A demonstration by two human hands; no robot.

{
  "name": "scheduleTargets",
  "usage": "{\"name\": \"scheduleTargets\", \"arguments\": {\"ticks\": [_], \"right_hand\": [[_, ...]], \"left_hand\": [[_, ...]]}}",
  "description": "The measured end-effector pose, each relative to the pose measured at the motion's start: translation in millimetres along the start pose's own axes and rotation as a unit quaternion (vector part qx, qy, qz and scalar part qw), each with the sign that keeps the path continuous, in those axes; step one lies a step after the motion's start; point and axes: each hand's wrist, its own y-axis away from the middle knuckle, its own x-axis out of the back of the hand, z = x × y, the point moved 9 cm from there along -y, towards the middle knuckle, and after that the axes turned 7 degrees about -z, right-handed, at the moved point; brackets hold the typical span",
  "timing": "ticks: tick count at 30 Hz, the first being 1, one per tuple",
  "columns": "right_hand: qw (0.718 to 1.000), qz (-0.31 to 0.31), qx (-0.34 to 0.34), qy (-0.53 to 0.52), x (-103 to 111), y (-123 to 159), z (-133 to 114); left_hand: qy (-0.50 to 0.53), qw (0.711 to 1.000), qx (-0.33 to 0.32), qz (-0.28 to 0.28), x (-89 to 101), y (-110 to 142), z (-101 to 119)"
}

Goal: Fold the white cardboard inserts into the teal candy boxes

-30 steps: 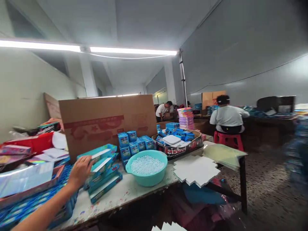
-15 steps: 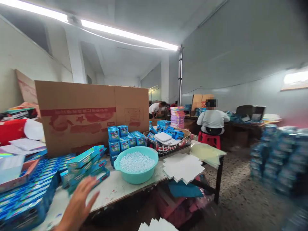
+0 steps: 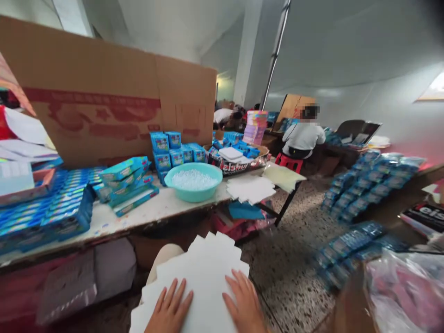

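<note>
A fanned stack of white cut card sheets point(image 3: 204, 263) rests on my lap at the bottom of the view. My left hand point(image 3: 169, 312) lies flat on its lower left part, fingers stretched out. My right hand point(image 3: 244, 305) lies flat on its lower right part, fingers apart. Neither hand grips anything. Ahead on the worktable point(image 3: 163, 210) stands a teal bowl point(image 3: 193, 181) full of small white pellets, with a pile of teal flat boxes point(image 3: 126, 182) to its left and another stack of white sheets point(image 3: 250, 188) to its right.
A big brown carton point(image 3: 104, 101) stands behind the table. Blue packs point(image 3: 52, 208) are stacked at the left, and more blue packs point(image 3: 360, 189) on the right. A tray of blue boxes point(image 3: 237, 157) sits at the table's far end. A person point(image 3: 302, 136) sits on a red stool.
My view has dropped and swung right. My left hand left the teal boxes on the table and came down. Both hands now lie on the white sheets in my lap.
</note>
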Motion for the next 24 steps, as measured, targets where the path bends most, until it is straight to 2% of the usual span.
{"name": "scheduleTargets", "arguments": {"ticks": [2,4,7,8,10,13,15,20,24], "right_hand": [[1.0,-0.014,-0.012,-0.006,5.6,10.3,4.4],[0.999,0.01,-0.046,-0.016,18.1,21.4,14.5],[0.992,0.055,-0.11,-0.032,31.3,40.9,34.5],[0.989,0.062,-0.129,-0.036,32.3,47.2,40.3],[0.984,0.058,-0.162,-0.04,28.9,57.2,47.2],[0.982,0.03,-0.177,-0.057,18.2,63.1,41.1],[0.982,0.023,-0.172,-0.071,12.8,62.5,30.3],[0.977,0.053,-0.199,-0.064,9.6,60.1,14.2],[0.976,0.041,-0.205,-0.068,7.5,55.1,8.0]], "left_hand": [[0.027,0.999,-0.01,-0.026,7.9,6.7,12.2],[0.047,0.999,-0.006,0.01,27.7,5.8,12.2],[0.056,0.994,0.029,0.093,62.2,-5.0,-4.2],[0.055,0.992,0.05,0.106,71.4,-10.5,-11.0],[0.049,0.99,0.094,0.096,83.2,-23.4,-21.5],[0.047,0.99,0.123,0.043,87.8,-39.8,-20.5],[0.062,0.99,0.122,0.03,86.9,-44.4,-14.0],[0.139,0.979,0.131,0.073,78.4,-35.7,-15.8],[0.185,0.968,0.125,0.118,78.9,-21.9,-24.1]]}}
